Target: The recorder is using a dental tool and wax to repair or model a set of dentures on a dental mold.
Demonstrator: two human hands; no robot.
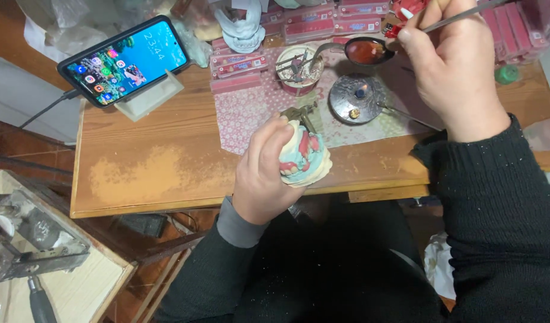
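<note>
Cream plaster dental cast with pink wax and teeth (305,157): clamped in left hand (264,179), at counter (143,173) front edge. Right hand (451,66) at 1 o'clock, pinched on thin metal instrument (460,18) above wax-filled metal spoon (367,51). Advice: keep cast tilted toward you, load little wax, steady wrist.

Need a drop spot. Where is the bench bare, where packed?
Bare wood: the table front-left, between phone stand, patterned mat and near edge. Crowded: back right, around ladle, round burner, tool cup and red boxes.
</note>
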